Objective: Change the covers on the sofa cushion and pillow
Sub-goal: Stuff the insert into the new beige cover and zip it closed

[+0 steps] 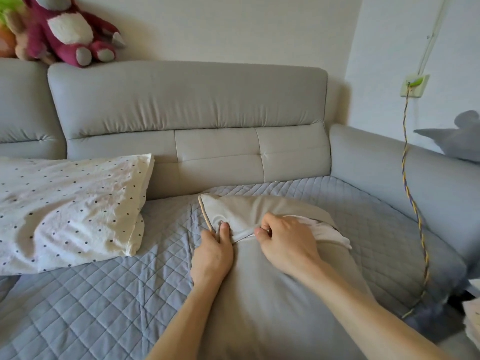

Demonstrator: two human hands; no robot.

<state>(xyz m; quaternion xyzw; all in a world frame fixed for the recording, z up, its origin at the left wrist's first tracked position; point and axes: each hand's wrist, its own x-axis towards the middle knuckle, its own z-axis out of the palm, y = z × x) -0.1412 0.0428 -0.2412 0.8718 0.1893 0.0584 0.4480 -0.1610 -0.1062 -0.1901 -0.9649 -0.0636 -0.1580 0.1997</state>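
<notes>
Head view, looking down at the sofa (187, 100).

- Seat: spread with a blue-grey quilted throw (104, 294).
- Cushion cover (259, 307): beige-grey, lying flat on the throw in the middle of the seat and reaching toward its front edge. The far end sits near the backrest but apart from it.
- Piping (205, 216): a tan cord that runs along the cover's far left edge.
- Opening: the cover gapes along the far side, and a white inner pad (327, 231) shows through the gap to the right.
- Left hand (213, 255): on the cover's left edge. The thumb lies flat on top beside the piping and the fingers are curled round the edge, clamping the fabric.
- Right hand (285, 245): just right of the left hand, at the opening. Thumb and forefinger are closed together in a pinch on the lip of the cover. Whether a zip pull sits between them cannot be told.
- Pillow (70, 209): cream with dark dots, on the left part of the seat. It lies well apart from the cushion, with its far corner against the backrest.
- Plush toy (70, 29): dark pink, sitting on top of the backrest at the left.
- Cord (415, 216): yellow and blue, braided. It hangs from a wall socket (414, 85) down over the right armrest.
- Grey soft toy (457, 139): on the right armrest, partly cut off by the frame.
</notes>
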